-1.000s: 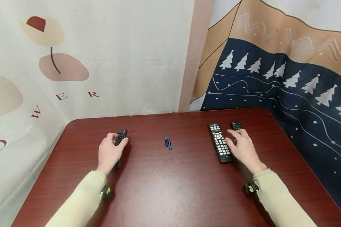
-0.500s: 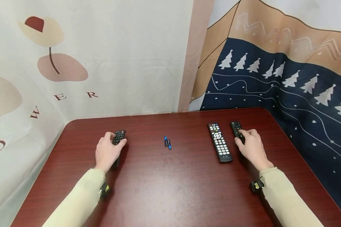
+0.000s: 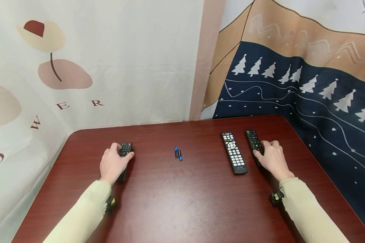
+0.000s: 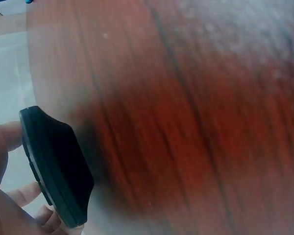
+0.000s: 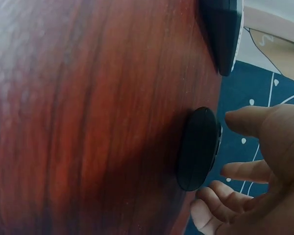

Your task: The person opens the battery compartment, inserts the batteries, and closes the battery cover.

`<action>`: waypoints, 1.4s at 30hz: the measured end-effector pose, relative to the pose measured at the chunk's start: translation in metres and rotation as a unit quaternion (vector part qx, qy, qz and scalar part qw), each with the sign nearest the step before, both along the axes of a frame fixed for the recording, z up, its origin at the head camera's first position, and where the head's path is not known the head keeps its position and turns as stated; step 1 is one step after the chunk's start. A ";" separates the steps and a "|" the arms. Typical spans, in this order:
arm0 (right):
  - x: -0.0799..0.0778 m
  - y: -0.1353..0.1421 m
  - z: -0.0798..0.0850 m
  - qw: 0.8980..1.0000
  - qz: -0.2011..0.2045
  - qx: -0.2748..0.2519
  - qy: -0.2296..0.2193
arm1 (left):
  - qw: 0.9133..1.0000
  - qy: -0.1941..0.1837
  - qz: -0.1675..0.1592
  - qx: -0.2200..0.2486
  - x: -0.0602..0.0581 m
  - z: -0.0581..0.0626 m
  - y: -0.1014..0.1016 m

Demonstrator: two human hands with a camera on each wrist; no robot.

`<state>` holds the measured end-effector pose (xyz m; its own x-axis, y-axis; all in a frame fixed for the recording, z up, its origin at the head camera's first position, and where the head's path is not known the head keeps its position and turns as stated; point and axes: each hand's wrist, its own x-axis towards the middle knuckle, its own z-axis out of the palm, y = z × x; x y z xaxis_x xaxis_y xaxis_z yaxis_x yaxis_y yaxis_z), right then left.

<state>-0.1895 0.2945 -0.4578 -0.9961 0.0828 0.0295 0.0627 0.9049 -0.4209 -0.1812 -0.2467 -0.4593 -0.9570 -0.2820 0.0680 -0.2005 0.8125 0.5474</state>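
My left hand (image 3: 114, 165) grips a black remote control (image 3: 126, 148) at the table's left, thumb on one side and fingers on the other. In the left wrist view this remote (image 4: 59, 169) shows its dark end, tilted, close over the table. On the right, my right hand (image 3: 273, 158) spans a second slim black remote (image 3: 253, 140), which lies on the table. The right wrist view has the thumb (image 5: 245, 120) just off this remote's (image 5: 198, 149) top edge, with loosely bent fingers by its lower edge.
A larger black remote with white buttons (image 3: 233, 152) lies just left of my right hand. Two small blue-and-black batteries (image 3: 178, 154) lie mid-table. Printed curtains (image 3: 140, 67) hang behind the reddish-brown table (image 3: 176, 195) and along its right side.
My right hand has moved right, from beside the large remote to over the slim one. My left hand and its remote have shifted slightly toward me.
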 end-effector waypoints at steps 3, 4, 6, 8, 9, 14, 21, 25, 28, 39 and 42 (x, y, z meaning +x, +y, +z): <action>-0.002 0.001 -0.001 1.000 -0.003 0.004 -0.013 | 1.000 -0.007 -0.002 -0.007 -0.001 -0.001 0.000; -0.002 0.001 -0.001 1.000 -0.005 0.005 -0.020 | 1.000 -0.010 -0.002 -0.009 -0.001 -0.001 -0.001; -0.003 0.002 -0.002 0.999 -0.009 0.009 -0.031 | 1.000 -0.015 -0.004 -0.012 -0.002 -0.002 -0.001; -0.004 0.001 -0.002 0.999 -0.011 0.014 -0.042 | 1.000 -0.020 -0.005 -0.015 -0.002 -0.002 -0.002; -0.005 0.001 -0.002 0.999 -0.011 0.016 -0.047 | 1.000 -0.021 -0.005 -0.015 -0.003 -0.002 -0.002; -0.007 0.000 -0.002 0.998 -0.008 0.025 -0.064 | 0.999 -0.030 -0.003 -0.019 -0.003 -0.002 -0.002; -0.009 -0.003 -0.002 0.997 -0.012 0.029 -0.070 | 0.999 -0.042 0.007 -0.022 -0.003 -0.001 -0.002; -0.009 -0.004 -0.003 0.997 -0.015 0.030 -0.067 | 0.998 -0.049 0.013 -0.026 -0.003 -0.001 -0.001; -0.009 -0.005 -0.004 0.997 -0.019 0.027 -0.063 | 0.998 -0.057 0.013 -0.030 -0.003 -0.001 -0.001; -0.006 -0.009 -0.001 0.998 -0.021 -0.007 -0.052 | 0.999 -0.037 0.018 -0.030 0.000 0.003 0.001; -0.005 -0.011 0.002 0.998 -0.019 -0.018 -0.049 | 0.999 -0.028 0.020 -0.027 0.002 0.004 0.002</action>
